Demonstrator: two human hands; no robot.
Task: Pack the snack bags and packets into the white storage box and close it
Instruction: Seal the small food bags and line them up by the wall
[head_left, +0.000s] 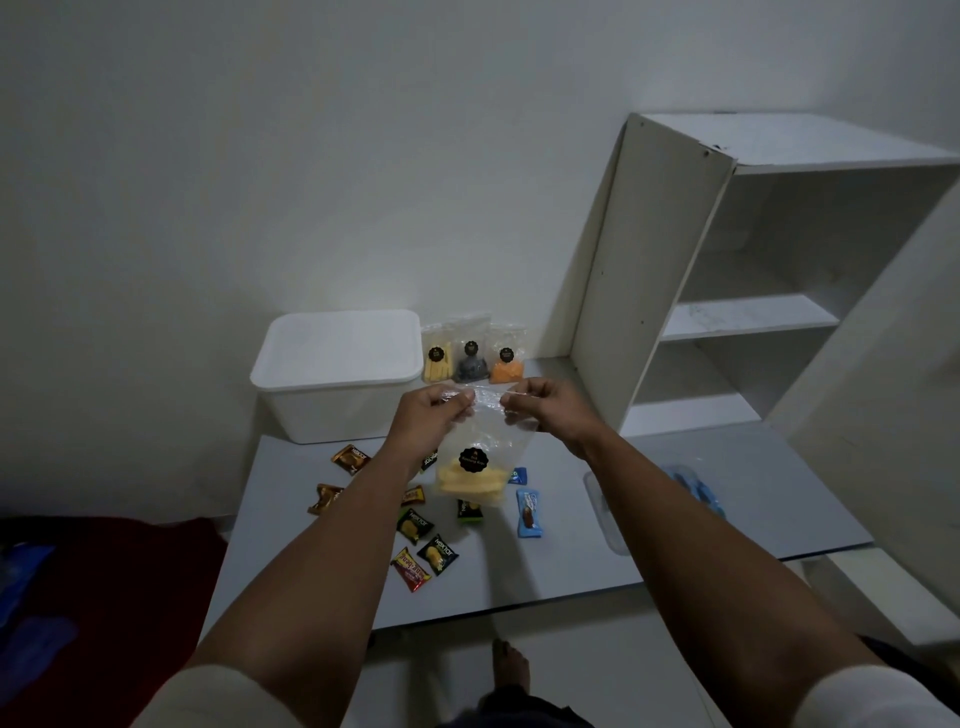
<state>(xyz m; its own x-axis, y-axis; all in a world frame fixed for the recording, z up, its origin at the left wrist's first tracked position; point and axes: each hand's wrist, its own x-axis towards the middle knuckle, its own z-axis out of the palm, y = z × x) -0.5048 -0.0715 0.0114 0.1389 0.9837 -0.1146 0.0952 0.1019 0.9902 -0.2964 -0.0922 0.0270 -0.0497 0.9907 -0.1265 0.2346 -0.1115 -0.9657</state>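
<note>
A clear snack bag (475, 457) with yellow chips and a round black label hangs above the table, pinched at its top edge by my left hand (431, 415) and my right hand (545, 408). The white storage box (337, 371) stands at the back left of the table with its lid on. Three more clear snack bags (471, 353), with yellow, dark and orange contents, lean against the wall to the right of the box. Several small packets lie on the table below the held bag, among them black ones (437, 555), brown ones (352, 458) and a blue one (529, 514).
The grey table (675, 493) runs to a front edge near me. A white shelf unit (727, 291) rises at the back right. A clear tray with blue packets (696, 491) lies at the right, partly behind my right forearm. A red cloth (104, 571) lies on the left.
</note>
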